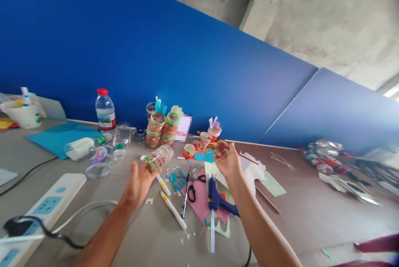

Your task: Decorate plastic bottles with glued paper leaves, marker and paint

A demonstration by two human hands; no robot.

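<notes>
My left hand (140,181) supports a clear plastic cup (164,154) with a green band, tilted to the right. Its thumb stands apart while the other fingers curl round the cup. Between the fingers of my right hand (227,159) is a thin red paintbrush (249,159), slanting down to the right. Behind the hands stand stacked painted cups (155,124) with green rims, brown lower parts and paper shapes on top. Small paint cups (188,151) are near my right hand. Below lie black scissors (191,193), a black pen (186,196) and white markers (173,208).
A blue glue gun (215,196) rests on paper scraps, its cord running to the front edge. A white power strip (46,208) with cables occupies the left front. Plastic bottles (106,111) and blue paper (59,136) are at left. A blue partition (156,50) borders the table.
</notes>
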